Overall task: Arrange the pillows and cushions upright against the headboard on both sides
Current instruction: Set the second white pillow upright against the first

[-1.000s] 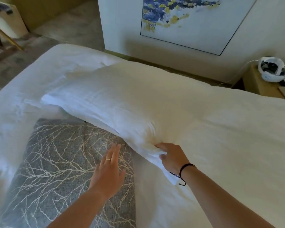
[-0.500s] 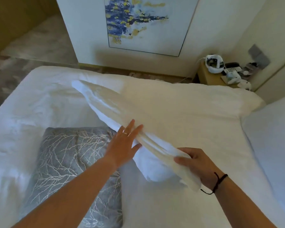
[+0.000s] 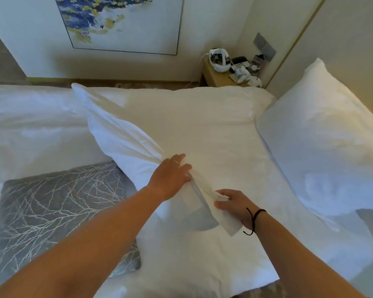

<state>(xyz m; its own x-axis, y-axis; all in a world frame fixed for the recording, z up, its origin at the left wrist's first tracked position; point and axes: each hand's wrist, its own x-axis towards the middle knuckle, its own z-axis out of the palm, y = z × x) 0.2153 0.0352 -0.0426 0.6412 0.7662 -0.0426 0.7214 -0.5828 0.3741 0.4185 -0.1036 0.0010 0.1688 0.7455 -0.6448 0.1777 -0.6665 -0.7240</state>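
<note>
A large white pillow (image 3: 181, 130) is tipped up on its edge across the middle of the bed. My right hand (image 3: 233, 203) pinches its near corner flap. My left hand (image 3: 170, 173) lies on the pillow's near edge, fingers curled over the fabric. A grey cushion (image 3: 52, 211) with a white branch pattern lies flat on the bed at the left, under my left forearm. A second white pillow (image 3: 323, 143) stands at the right against the pale wall panel (image 3: 342, 39).
The white duvet (image 3: 26, 130) covers the bed. Beyond the bed stands a wooden bedside table (image 3: 215, 77) with a white headset, a phone and small items. A framed blue and yellow painting (image 3: 121, 20) hangs on the far wall.
The white pillow has been lifted off the bed and turned up on its edge. My left hand has left the grey cushion and moved onto the pillow. The view has swung right, showing the second pillow.
</note>
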